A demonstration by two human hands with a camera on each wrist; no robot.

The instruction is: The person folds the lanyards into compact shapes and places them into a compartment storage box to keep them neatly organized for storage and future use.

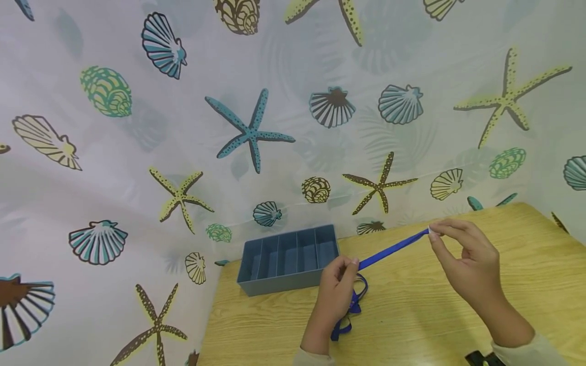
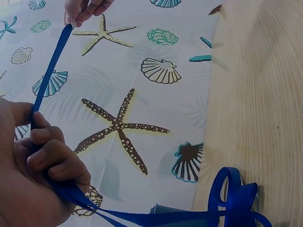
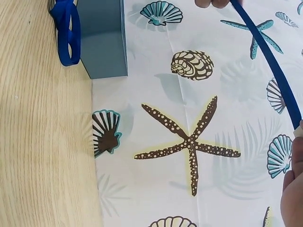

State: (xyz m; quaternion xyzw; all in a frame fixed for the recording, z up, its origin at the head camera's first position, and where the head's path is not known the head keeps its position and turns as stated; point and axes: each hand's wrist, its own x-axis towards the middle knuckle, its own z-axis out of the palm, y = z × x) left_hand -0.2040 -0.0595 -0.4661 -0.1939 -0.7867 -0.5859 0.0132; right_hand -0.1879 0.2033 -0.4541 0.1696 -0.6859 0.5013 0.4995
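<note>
A narrow blue ribbon (image 1: 393, 249) stretches at a slant between both hands above the wooden table. My left hand (image 1: 334, 292) pinches it at the lower end of this span, with the other fingers curled. On the right and higher up, my right hand (image 1: 471, 262) pinches the ribbon's end between thumb and fingertips, where a small white piece shows. From the left palm the rest trails down in the left wrist view to a looped bundle of blue ribbon (image 2: 236, 198). Only the edge of the right hand (image 3: 292, 189) shows in the right wrist view.
Behind the left hand stands a grey-blue box (image 1: 286, 284) with several narrow compartments, close to the wall side of the wooden table (image 1: 435, 315). A white cloth (image 1: 293, 61) printed with shells and starfish hangs behind. A dark object (image 1: 482, 358) shows by the right sleeve.
</note>
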